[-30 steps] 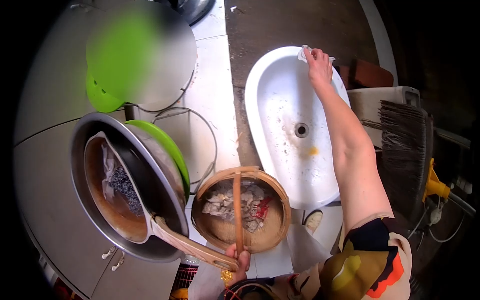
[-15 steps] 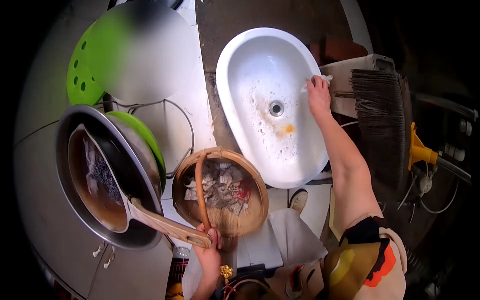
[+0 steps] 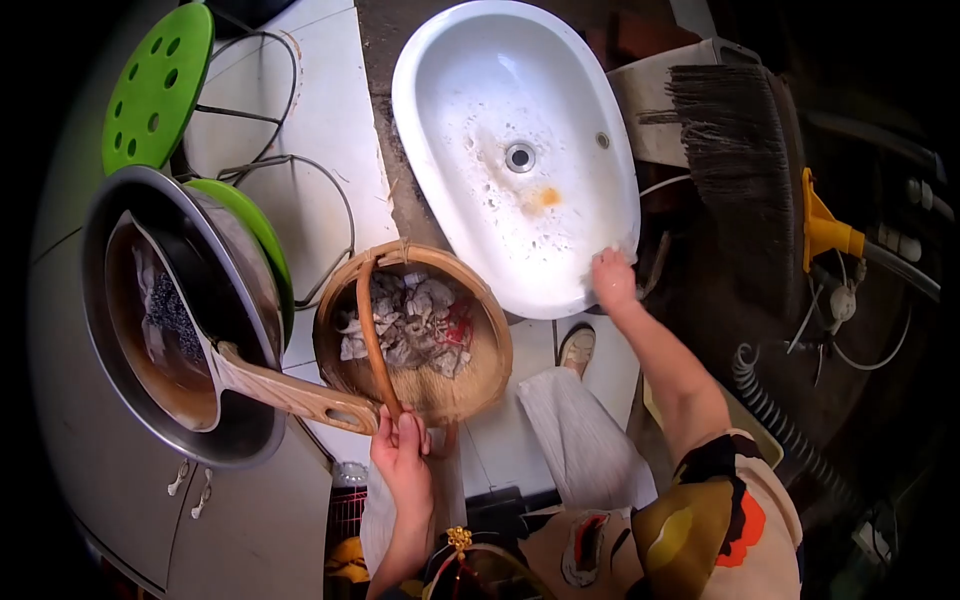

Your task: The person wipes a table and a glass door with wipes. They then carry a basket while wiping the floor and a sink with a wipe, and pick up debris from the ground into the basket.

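Sink (image 3: 500,220): one, white and oval, lying in the middle with its bowl facing up, one drain (image 3: 520,157), one overflow hole (image 3: 602,140) and one orange stain (image 3: 548,197) inside. Its long axis runs from the far left to the near right. Two hands show. The right hand (image 3: 613,280) touches the near right rim with fingers bent, covering a bit of it; whether that grip has hold of anything, I cannot tell. The left hand (image 3: 402,455) has its grip closed on the handle (image 3: 368,330) of one basket (image 3: 475,392), which holds grey scraps (image 3: 400,325) and sits just beside the sink's near left side. To the left, one pan (image 3: 195,400) is inside one metal basin (image 3: 225,457), its wooden handle (image 3: 290,392) reaching that hand, near two green discs (image 3: 143,80). One brush (image 3: 735,140) stands right of the sink.
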`<state>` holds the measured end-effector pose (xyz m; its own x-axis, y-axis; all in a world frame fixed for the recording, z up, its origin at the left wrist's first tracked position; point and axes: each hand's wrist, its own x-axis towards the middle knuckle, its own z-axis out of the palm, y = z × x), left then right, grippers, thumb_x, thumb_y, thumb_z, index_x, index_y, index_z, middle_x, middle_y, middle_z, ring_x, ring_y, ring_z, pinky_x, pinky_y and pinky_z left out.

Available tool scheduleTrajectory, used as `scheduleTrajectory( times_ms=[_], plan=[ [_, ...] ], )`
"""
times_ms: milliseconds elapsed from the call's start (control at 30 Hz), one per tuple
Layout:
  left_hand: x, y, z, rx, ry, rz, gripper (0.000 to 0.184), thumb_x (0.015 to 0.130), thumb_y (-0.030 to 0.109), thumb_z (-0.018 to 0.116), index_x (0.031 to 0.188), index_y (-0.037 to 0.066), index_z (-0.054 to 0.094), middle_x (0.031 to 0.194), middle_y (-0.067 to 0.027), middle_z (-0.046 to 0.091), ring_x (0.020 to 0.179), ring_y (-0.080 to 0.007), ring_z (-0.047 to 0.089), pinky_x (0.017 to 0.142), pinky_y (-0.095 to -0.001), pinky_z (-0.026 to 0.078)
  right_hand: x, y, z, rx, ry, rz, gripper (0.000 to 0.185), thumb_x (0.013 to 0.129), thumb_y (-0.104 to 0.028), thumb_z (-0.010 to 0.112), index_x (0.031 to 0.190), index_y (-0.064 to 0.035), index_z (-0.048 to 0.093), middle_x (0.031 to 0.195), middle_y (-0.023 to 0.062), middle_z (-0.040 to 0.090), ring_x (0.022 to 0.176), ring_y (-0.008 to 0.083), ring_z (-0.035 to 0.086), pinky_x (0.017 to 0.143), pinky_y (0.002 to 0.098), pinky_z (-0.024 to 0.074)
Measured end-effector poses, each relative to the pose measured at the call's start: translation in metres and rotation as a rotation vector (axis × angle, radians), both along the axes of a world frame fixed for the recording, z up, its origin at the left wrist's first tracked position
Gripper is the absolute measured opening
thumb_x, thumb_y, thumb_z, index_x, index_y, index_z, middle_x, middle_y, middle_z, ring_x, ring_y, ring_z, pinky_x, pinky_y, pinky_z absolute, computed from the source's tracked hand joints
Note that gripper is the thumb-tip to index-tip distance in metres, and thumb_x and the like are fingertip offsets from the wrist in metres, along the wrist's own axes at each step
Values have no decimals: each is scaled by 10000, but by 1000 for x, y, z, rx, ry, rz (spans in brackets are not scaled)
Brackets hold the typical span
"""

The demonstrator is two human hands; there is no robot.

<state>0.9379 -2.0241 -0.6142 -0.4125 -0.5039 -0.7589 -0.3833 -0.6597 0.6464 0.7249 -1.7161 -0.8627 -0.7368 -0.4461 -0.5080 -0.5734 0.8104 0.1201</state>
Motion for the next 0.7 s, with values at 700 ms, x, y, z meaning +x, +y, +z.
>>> scheduleTrajectory(
  times_ms=[700],
  plan=[
    [-5,10,-8,-65,22,69,121,948,157,475,982,41,479,652,19,392,540,-56,336,498,-194,287,58,-9,12,-613,-216,-259,115,733,-34,526,825,-89,566,834,124,536,838,292,561,721,377,461]
  ],
)
